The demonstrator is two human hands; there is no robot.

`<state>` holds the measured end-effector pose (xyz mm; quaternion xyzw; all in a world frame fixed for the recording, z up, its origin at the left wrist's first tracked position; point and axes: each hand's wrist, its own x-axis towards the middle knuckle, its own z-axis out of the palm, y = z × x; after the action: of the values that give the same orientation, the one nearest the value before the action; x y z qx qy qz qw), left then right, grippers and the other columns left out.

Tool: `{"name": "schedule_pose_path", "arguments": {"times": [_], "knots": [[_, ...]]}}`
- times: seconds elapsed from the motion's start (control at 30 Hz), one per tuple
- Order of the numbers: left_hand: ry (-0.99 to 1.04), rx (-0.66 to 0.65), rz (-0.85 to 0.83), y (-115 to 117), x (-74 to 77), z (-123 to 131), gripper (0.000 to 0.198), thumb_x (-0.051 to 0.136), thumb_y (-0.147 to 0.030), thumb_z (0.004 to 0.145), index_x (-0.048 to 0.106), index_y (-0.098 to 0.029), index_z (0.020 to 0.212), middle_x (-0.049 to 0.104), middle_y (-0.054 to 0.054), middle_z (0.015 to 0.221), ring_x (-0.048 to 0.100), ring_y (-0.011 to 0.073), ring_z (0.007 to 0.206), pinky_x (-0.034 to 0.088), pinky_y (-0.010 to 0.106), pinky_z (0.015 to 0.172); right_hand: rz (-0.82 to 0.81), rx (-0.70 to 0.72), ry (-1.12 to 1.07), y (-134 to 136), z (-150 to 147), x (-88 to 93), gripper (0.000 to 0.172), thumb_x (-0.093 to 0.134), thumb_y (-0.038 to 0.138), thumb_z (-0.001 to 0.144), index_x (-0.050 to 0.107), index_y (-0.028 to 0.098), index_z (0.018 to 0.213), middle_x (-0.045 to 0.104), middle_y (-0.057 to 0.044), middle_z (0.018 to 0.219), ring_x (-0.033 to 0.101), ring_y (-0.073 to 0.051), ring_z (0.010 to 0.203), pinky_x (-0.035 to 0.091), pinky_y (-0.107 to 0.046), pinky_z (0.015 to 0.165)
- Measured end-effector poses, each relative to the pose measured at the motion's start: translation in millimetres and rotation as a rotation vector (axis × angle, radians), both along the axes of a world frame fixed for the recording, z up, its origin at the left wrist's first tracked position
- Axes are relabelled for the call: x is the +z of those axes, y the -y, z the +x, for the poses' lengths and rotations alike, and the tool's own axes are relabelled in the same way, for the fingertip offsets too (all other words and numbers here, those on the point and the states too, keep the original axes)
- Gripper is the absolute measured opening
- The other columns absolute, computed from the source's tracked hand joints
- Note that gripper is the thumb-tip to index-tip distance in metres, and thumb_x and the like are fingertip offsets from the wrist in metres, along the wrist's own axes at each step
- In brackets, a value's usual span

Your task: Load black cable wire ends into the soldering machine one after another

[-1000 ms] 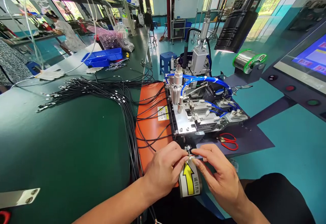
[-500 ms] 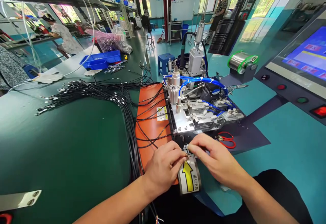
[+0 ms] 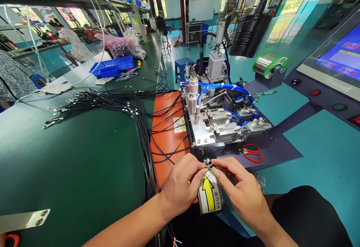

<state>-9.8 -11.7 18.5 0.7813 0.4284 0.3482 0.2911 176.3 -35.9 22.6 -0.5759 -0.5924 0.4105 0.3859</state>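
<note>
My left hand is pinched closed on the thin coloured wires at a cable end; most of the cable is hidden behind my fingers. Thumb and forefinger of my right hand close on the same wires from the right. Both sets of fingertips meet just above a round metal drum bearing a yellow arrow label. Directly beyond the fingertips is the front edge of a bench machine with metal cylinders and blue air tubes. Black cables cross its orange plate on the left.
A long bundle of black cables lies on the green tabletop. Red-handled cutters rest right of the machine. A solder wire spool, a touchscreen panel and a blue tray stand around. People are farther back.
My right hand has turned and lowered, its fingers now stretched toward the wires from the right. My left hand stays at the drum. The view has shifted slightly.
</note>
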Motion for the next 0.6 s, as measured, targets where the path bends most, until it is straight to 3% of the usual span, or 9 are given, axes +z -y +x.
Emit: {"name": "schedule_pose_path", "arguments": {"times": [0.37,0.6], "knots": [[-0.001,0.029,0.020,1.2,-1.9,1.2,0.016,0.051,-0.021,0.097,0.065,-0.017,0.093,0.056,0.005,0.083,0.054,0.0153,0.078,0.045,0.027,0.068,-0.007,0.010,-0.034,9.0,-4.3,-2.1,0.026,0.054,0.038,0.098,0.067,0.025,0.116,0.066,-0.005,0.105,0.062,-0.021,0.099,0.049,-0.029,0.085],[-0.014,0.044,0.030,-0.2,-5.3,1.0,0.014,0.052,-0.020,0.097,0.064,-0.016,0.092,0.055,0.004,0.083,0.053,0.0150,0.078,0.044,0.027,0.069,0.138,-0.016,0.034,12.1,-7.7,-7.4,0.023,0.052,0.032,0.099,0.066,0.025,0.116,0.065,-0.004,0.101,0.063,-0.018,0.092,0.049,-0.027,0.080]]}}
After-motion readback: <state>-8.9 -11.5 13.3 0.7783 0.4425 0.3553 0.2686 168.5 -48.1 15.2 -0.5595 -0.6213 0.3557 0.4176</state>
